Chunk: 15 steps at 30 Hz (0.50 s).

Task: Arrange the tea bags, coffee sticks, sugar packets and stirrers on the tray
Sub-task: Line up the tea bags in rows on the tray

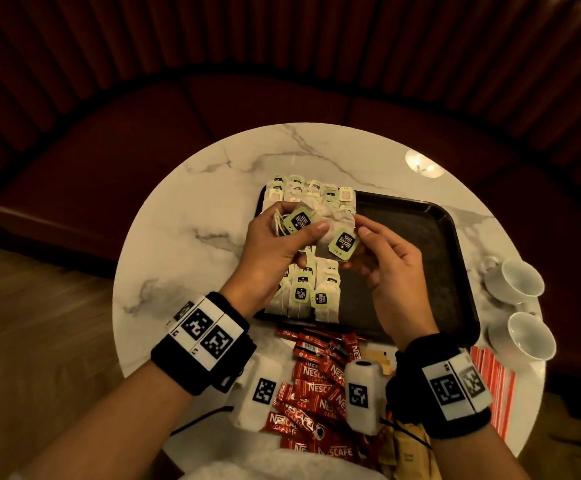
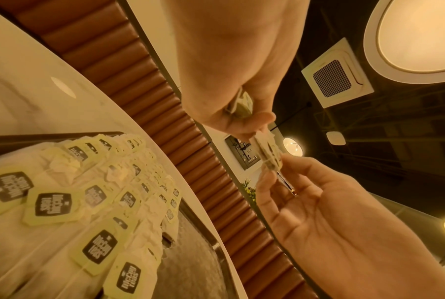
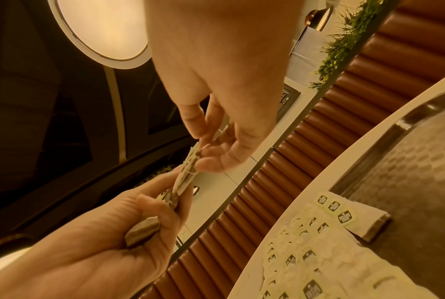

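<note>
Separating held tea bags (image 1: pixel 320 225) above tray (image 1: pixel 420 216), frame centre.
Left hand (image 1: pixel 275 244): gripping small stack, thumb pressing on green tag, fingers curled beneath.
Right hand (image 1: pixel 391 268): pinching edge of one bag between thumb and fingertips, peeling it off stack.
Advisable: pulling gently, keeping strings untangled, laying bag beside rows of tea bags (image 1: pixel 311 292) covering tray left portion.
Bags: thin, crinkled, limp paper; tags: stiff card.
Tray right portion: dark, textured, raised rim.
Coffee sticks (image 1: pixel 316 386), lower centre: glossy red, waiting on marble table (image 1: pixel 185 209).

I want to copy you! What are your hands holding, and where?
Both hold tea bags: left hand by the bunch's left end, right hand pinching its right edge.
</note>
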### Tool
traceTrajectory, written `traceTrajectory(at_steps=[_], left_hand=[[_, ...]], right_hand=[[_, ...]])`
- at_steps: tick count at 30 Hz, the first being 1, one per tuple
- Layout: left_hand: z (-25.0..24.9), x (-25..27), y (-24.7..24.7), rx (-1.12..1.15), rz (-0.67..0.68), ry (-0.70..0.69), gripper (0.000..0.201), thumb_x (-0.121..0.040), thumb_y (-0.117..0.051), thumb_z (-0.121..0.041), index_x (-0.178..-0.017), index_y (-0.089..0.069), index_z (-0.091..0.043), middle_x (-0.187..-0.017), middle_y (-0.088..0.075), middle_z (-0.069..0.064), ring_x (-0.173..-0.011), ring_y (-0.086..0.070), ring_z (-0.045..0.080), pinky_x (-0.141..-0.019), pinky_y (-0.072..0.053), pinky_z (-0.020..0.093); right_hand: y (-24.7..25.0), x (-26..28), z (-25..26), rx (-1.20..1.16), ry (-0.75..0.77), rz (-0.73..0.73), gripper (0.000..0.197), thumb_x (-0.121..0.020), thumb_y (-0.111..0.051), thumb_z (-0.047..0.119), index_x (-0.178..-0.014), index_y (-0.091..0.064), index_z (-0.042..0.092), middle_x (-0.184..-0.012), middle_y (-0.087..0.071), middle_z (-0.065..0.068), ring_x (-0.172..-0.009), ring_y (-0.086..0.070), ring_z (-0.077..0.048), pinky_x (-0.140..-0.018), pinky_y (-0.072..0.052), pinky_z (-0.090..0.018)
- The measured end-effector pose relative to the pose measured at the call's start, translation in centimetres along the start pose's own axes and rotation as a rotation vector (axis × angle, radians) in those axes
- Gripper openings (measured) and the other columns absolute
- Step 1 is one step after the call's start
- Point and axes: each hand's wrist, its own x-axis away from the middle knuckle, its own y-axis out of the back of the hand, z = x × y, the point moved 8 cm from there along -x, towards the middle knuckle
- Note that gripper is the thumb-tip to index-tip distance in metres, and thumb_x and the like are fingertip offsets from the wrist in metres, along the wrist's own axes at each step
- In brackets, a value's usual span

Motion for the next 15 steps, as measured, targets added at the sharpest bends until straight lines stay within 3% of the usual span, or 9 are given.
traceTrajectory(at_steps=[6,9,11,15], left_hand=[[-0.6,0.1,0.1,-0.079,-0.019,-0.051,0.024,-0.082,-0.073,-0.003,-0.102,-0.060,-0.002,-0.091,-0.065,0.014,-0.066,-0.061,0.010,-0.041,-0.041,0.019],[-1.1,0.2,-0.1,-0.131,-0.005,-0.084,0.021,-0.081,-0.074,-0.002,-0.097,-0.060,-0.005,-0.086,-0.064,0.010,-0.064,-0.059,0.014,-0.041,-0.042,0.019],[-1.3,0.3,-0.3,-0.177,0.014,-0.105,0.021,-0.081,-0.075,-0.003,-0.095,-0.060,-0.006,-0.084,-0.062,0.010,-0.066,-0.058,0.020,-0.041,-0.043,0.020],[-1.4,0.4,-0.6,-0.226,0.041,-0.128,0.023,-0.079,-0.077,-0.005,-0.094,-0.060,-0.006,-0.084,-0.061,0.011,-0.063,-0.056,0.017,-0.041,-0.043,0.021]], right_hand=[[0.1,0.0,0.4,0.024,0.040,0.006,0.021,-0.097,-0.053,0.008,-0.109,-0.071,0.012,-0.107,-0.074,-0.009,-0.094,-0.069,-0.025,-0.068,-0.057,-0.026],[0.2,0.0,0.5,0.060,0.056,-0.015,0.019,-0.094,-0.058,0.009,-0.108,-0.072,0.011,-0.104,-0.075,-0.010,-0.087,-0.064,-0.028,-0.065,-0.056,-0.024],[0.4,0.0,0.8,0.076,0.061,-0.027,0.019,-0.093,-0.061,0.008,-0.108,-0.072,0.007,-0.099,-0.076,-0.009,-0.079,-0.065,-0.021,-0.059,-0.054,-0.019],[0.8,-0.5,1.2,0.128,0.078,-0.016,0.020,-0.091,-0.064,0.007,-0.109,-0.072,0.004,-0.097,-0.076,-0.008,-0.062,-0.062,-0.006,-0.055,-0.048,-0.016]])
